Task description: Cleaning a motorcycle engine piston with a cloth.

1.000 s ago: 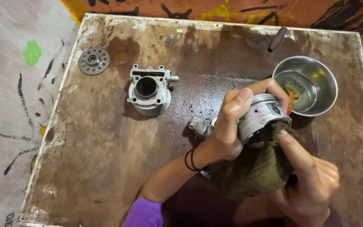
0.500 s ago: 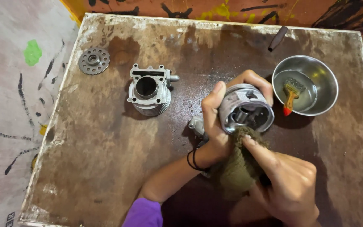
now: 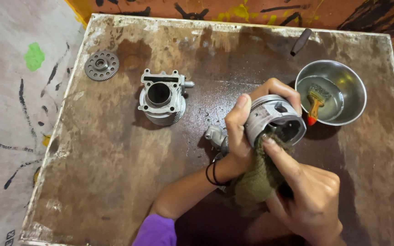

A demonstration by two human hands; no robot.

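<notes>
Got my left hand (image 3: 242, 136) clamped round the piston (image 3: 274, 119), open end tipped toward me so my right hand (image 3: 306, 200) can poke the olive rag (image 3: 258, 180) inside

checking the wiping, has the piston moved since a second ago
Yes. The piston has shifted left, away from the steel bowl, and turned so its open underside faces up.

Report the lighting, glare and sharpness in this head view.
Head view: even, soft light; short shadows beside the cylinder block and steel bowl; mild glare on the bowl's liquid; piston, left hand and right hand sharp; no obvious blur.
</notes>
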